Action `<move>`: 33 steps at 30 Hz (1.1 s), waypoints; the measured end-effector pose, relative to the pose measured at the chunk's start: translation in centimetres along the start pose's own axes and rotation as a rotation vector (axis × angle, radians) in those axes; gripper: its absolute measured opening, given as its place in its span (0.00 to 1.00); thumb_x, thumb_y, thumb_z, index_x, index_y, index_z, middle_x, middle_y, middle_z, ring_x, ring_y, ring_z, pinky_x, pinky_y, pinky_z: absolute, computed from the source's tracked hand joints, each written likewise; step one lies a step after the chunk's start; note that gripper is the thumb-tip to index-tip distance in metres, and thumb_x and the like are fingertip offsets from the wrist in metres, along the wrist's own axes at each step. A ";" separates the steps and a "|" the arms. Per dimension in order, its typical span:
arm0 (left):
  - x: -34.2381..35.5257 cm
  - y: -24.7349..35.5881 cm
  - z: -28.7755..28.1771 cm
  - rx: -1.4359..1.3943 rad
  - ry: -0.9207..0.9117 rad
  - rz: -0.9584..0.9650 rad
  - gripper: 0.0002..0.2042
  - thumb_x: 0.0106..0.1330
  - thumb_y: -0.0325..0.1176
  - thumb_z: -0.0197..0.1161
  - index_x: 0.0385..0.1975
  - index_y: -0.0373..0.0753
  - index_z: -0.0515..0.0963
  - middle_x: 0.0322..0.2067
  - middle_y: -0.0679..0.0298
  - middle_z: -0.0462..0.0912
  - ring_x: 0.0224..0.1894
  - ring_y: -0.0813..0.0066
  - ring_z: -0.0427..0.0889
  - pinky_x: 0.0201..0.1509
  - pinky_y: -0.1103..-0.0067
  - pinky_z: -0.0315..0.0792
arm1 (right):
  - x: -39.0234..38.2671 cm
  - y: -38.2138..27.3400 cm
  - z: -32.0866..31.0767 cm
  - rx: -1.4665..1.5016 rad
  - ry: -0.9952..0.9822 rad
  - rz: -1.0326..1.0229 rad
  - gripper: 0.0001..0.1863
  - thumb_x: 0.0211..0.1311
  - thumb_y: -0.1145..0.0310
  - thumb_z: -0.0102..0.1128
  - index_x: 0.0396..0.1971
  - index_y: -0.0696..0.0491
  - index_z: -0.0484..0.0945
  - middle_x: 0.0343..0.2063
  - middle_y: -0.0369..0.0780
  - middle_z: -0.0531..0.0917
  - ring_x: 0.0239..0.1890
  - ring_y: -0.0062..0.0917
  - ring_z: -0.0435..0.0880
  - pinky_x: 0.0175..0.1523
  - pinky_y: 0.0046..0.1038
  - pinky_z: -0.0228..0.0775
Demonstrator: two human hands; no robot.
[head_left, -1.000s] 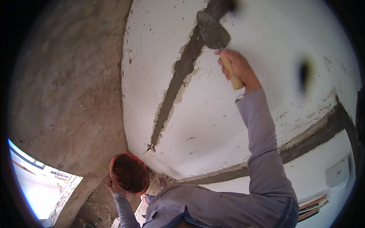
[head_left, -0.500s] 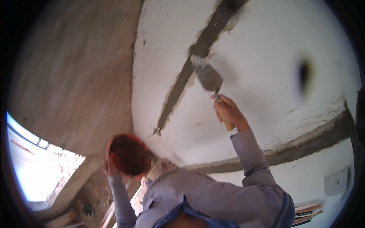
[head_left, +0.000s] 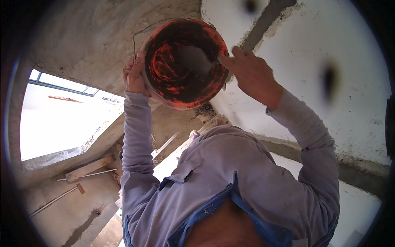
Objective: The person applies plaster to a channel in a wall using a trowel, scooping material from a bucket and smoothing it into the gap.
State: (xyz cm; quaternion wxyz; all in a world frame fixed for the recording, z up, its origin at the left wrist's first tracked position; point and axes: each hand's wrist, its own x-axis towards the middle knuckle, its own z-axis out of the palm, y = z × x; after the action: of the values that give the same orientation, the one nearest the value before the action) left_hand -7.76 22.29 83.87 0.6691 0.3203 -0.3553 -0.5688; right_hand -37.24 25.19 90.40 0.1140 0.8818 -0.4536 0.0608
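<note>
A round bucket [head_left: 161, 61], red inside with dark grey mortar smears, is raised in front of me with its mouth facing me. My left hand [head_left: 135, 75] is closed on its left side, near the thin wire handle. At the right rim, my right hand [head_left: 254, 76] is closed round a trowel [head_left: 196, 60]. The trowel's grey blade is inside the bucket, hard to tell from the dark mortar; its wooden handle is mostly hidden by my fingers. Behind the hand, a dark grey mortar strip [head_left: 267, 22] crosses the white wall [head_left: 325, 45].
A bare brown wall [head_left: 90, 45] stands to the left, with a bright window opening [head_left: 61, 119] below it. Boards [head_left: 88, 168] and a thin stick [head_left: 55, 200] lie low on the left. Another grey strip [head_left: 358, 177] runs along the lower right wall.
My right hand has brought the trowel from the wall strip down into the bucket. The bucket has come up and nearer in my left hand. The view has shifted left.
</note>
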 end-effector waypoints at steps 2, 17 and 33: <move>-0.1 0.7 1.1 -0.015 -0.034 -0.048 0.15 0.70 0.35 0.52 0.46 0.30 0.76 0.41 0.59 0.81 0.40 0.74 0.81 0.44 0.78 0.77 | 1.9 -0.2 0.8 -0.131 0.178 -0.078 0.18 0.52 0.69 0.57 0.46 0.47 0.75 0.36 0.38 0.74 0.36 0.30 0.78 0.32 0.33 0.73; -2.3 3.6 2.3 0.069 0.042 0.080 0.12 0.68 0.32 0.54 0.44 0.31 0.78 0.39 0.59 0.83 0.38 0.72 0.83 0.42 0.79 0.79 | 0.9 -0.9 -1.4 -0.199 0.015 -0.235 0.22 0.52 0.69 0.56 0.51 0.46 0.73 0.33 0.37 0.75 0.33 0.27 0.78 0.34 0.29 0.75; -3.6 5.3 1.3 0.225 0.084 0.261 0.14 0.65 0.33 0.60 0.45 0.30 0.79 0.37 0.64 0.82 0.38 0.82 0.78 0.46 0.84 0.71 | 3.1 -2.7 -1.4 -0.377 0.109 -0.317 0.11 0.55 0.66 0.56 0.39 0.48 0.79 0.30 0.35 0.76 0.34 0.23 0.79 0.29 0.25 0.70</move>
State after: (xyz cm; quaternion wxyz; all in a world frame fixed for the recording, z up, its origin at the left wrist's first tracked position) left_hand -6.36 26.65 88.60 0.7114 0.3677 -0.4270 -0.4199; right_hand -33.27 24.61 91.97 0.3087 0.9005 -0.3061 0.0041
